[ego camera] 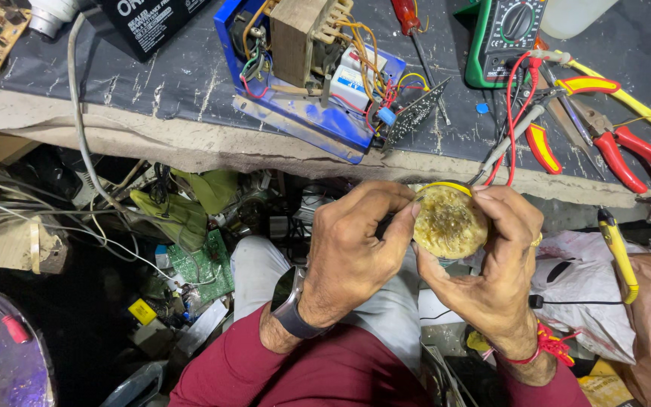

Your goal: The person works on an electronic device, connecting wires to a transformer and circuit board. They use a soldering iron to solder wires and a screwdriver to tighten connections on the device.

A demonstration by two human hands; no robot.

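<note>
Both hands grip round yellow tin of amber paste below worktop edge. Left hand curls on tin at 9 o'clock, right hand cups 3–6. Soldering iron at 1 o'clock. Step, prob: holding tin steady; next needs tip dipped w/ care

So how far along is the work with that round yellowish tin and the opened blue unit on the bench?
Done: the blue unit lies open, wiring exposed, with the multimeter and pliers laid out. In hand: the left hand and right hand cup the round tin of yellowish paste. Left: the unit is still uncovered.
</note>
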